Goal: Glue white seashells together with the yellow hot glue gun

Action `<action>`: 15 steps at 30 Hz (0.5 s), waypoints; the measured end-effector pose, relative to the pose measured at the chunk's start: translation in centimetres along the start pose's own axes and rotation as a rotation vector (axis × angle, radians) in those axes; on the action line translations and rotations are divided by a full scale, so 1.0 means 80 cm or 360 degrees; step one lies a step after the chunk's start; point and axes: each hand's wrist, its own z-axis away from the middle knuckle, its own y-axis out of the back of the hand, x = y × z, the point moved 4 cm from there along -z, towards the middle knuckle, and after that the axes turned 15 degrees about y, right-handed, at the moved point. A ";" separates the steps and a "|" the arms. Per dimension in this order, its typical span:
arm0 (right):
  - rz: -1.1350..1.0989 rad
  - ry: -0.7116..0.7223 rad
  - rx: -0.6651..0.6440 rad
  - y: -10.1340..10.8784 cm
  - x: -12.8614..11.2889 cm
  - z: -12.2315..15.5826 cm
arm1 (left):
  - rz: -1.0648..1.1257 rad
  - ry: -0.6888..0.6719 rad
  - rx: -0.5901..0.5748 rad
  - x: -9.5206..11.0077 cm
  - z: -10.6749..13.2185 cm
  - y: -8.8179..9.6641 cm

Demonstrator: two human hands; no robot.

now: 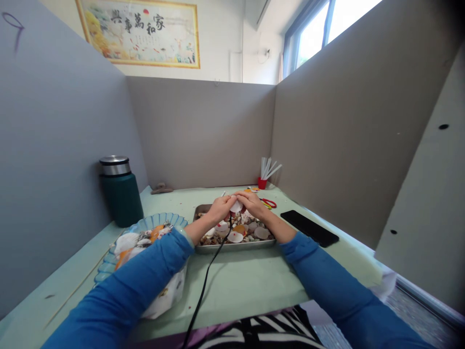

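My left hand [222, 207] and my right hand [251, 202] meet above a metal tray [236, 247]. Both are closed, with fingertips close together around a white seashell [236, 207]. A black cord [208, 271] runs from my lap up to my left hand's fingers. The corded tool itself is hidden by the hand. A short white stick [223, 194] pokes out just behind that hand. Inside the tray lie many small shells and pebbles, with larger flat shells [235, 236] on top.
Left of the tray is a blue scalloped dish [160, 220] heaped with shells, beside a dark green flask [121, 194]. To the right are red-handled scissors [269, 203], a black phone [308, 227] and a red cup [262, 183] of translucent sticks. Grey partitions [203, 131] enclose the table.
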 end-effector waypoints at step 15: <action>0.0328 0.0133 -0.0043 0.001 -0.009 -0.002 | 0.0025 0.0006 0.0113 0.000 0.001 0.005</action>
